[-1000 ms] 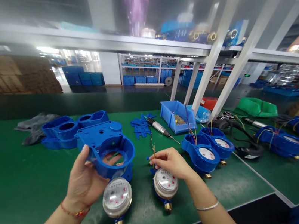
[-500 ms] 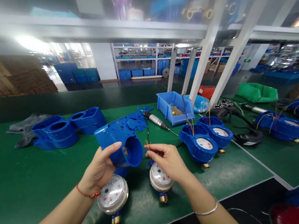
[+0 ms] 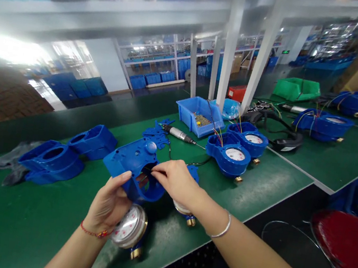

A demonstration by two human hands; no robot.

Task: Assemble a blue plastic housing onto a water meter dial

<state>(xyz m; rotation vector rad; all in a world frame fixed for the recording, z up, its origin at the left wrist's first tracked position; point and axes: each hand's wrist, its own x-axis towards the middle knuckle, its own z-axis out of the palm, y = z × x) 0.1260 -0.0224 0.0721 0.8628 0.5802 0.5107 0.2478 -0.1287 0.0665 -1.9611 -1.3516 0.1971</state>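
Observation:
My left hand (image 3: 110,204) grips a blue plastic meter housing (image 3: 124,158) by its near side, tilted above the bench. At the housing's round opening, my right hand (image 3: 176,181) is closed in a pinch on thin wires (image 3: 148,169); the fingertips partly hide them. Below the housing, close to my left wrist, a round water meter (image 3: 130,228) with a white dial and brass fitting rests on the green bench (image 3: 58,228). A second water meter (image 3: 183,209) sits under my right hand, mostly covered by it.
Beyond the housing lie an electric screwdriver (image 3: 180,134), flat blue parts (image 3: 156,135) and a blue bin (image 3: 186,116) of screws. Blue housings (image 3: 55,162) stand at left on grey cloth. Wired meters in blue housings (image 3: 229,160) stand at right, near shelf posts (image 3: 231,47).
My right hand has moved from above the right meter to the housing's opening, bringing the wires there. My left hand still holds the housing, now over the meters. The view has shifted slightly.

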